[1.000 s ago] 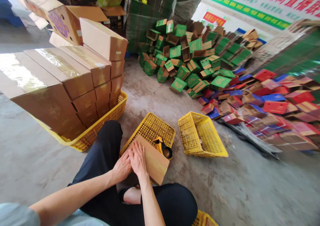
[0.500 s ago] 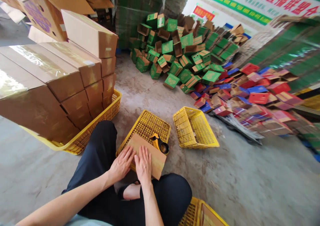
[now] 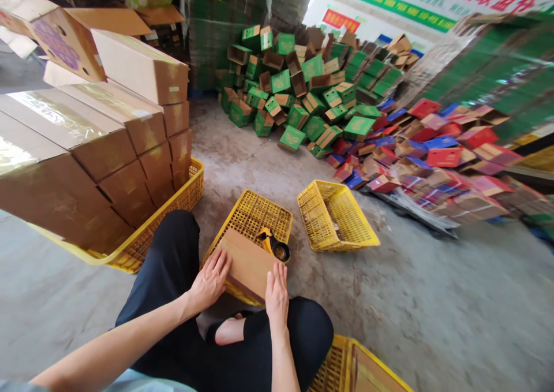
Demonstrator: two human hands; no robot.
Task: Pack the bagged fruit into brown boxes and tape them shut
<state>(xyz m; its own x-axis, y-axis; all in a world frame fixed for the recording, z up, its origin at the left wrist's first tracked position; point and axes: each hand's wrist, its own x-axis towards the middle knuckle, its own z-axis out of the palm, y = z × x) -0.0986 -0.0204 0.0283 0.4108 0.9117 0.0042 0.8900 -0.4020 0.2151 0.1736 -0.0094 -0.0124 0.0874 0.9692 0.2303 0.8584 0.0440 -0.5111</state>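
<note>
A closed brown cardboard box (image 3: 249,262) lies on an upturned yellow plastic crate (image 3: 255,207) in front of my crossed legs. My left hand (image 3: 210,277) rests on the box's left end, its fingers stretched out over the top edge. At the opposite end my right hand (image 3: 277,291) lies against the right edge with straight fingers; its thumb side is partly hidden. Just behind the box sits an orange-and-black tape dispenser (image 3: 273,245) on the crate, touched by neither hand.
Stacked brown boxes (image 3: 121,155) fill a long yellow crate (image 3: 197,178) on my left. Another yellow basket (image 3: 337,216) stands front right, and one (image 3: 333,363) lies beside my right knee. Heaps of green boxes (image 3: 292,138) and red and blue boxes (image 3: 444,156) lie farther back.
My right hand has slid from the middle of the box to its right end. The flap that stuck out at the right now lies down. My left hand stays at the left end.
</note>
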